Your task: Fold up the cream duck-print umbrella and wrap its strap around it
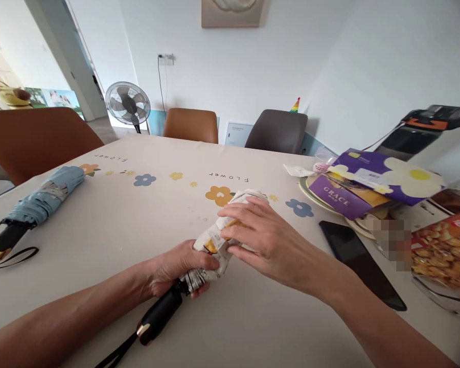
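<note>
A folded white umbrella (210, 243) with yellow and black print lies slantwise over the table, its black handle (163, 312) and strap toward me. My left hand (184, 263) is wrapped round the canopy just above the handle. Across the upper canopy lies my right hand (260, 232), its fingers bent over the fabric and slightly apart; its thumb is hidden. Over at the left, a folded blue umbrella (48, 197) with a black handle rests on the table, apart from both hands.
The tablecloth (157, 209) has printed flowers. To the right are a black phone (362, 263), a purple tissue box (341, 191), plates, a snack bag (444, 250) and a dark bottle (414, 133). Chairs (191, 124) and a fan (128, 104) stand beyond the table.
</note>
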`<state>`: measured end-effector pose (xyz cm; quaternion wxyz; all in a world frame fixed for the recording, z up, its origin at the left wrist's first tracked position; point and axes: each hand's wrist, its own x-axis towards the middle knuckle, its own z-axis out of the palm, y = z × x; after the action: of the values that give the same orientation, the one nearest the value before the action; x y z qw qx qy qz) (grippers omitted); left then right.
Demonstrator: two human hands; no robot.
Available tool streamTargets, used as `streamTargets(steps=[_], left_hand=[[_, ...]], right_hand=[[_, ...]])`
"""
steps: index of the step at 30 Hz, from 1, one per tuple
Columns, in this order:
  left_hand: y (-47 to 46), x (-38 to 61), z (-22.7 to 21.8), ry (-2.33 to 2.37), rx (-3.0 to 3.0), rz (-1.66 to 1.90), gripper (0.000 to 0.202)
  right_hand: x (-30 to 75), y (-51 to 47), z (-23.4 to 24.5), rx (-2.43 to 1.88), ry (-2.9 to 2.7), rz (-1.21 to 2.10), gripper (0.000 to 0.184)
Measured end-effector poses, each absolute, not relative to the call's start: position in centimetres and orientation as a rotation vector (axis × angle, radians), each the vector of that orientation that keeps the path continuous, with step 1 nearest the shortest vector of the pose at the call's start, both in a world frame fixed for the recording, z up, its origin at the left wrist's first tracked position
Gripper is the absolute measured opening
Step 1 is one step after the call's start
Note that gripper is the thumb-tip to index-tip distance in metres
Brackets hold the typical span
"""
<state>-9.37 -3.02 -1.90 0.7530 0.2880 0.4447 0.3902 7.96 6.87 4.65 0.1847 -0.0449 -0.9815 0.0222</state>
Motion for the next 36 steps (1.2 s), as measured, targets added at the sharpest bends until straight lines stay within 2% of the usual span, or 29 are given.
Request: streamTargets(steps=[10,16,27,31,36], left_hand=[[-3.5,-9.5,-1.7,0.924,0.561,0.861,0.027],[-3.7,-9.4,-1.4,0.852,0.502,0.861,0.025],[-3.5,-9.7,-0.9,0.9,0.507,0.883,0.022],[-3.7,-9.2,-0.5,1.031,0.618,0.954,0.016],[-3.9,-8.8,-0.3,1.193,0.696,0.966,0.012]], right_hand=[[7.7,6.8,4.6,-0.116,-2.684,0.424,0.014],[8.0,6.7,5.3,-0.051,-2.661,0.376,0.012],[7.1,6.4,3.8,0.132,-2.531,0.235,0.019],[6.7,6.3,3.7,0.063,-2.516,0.239,0.017],[5.8,5.5,2.7,-0.25,-2.441,0.315,0.015]])
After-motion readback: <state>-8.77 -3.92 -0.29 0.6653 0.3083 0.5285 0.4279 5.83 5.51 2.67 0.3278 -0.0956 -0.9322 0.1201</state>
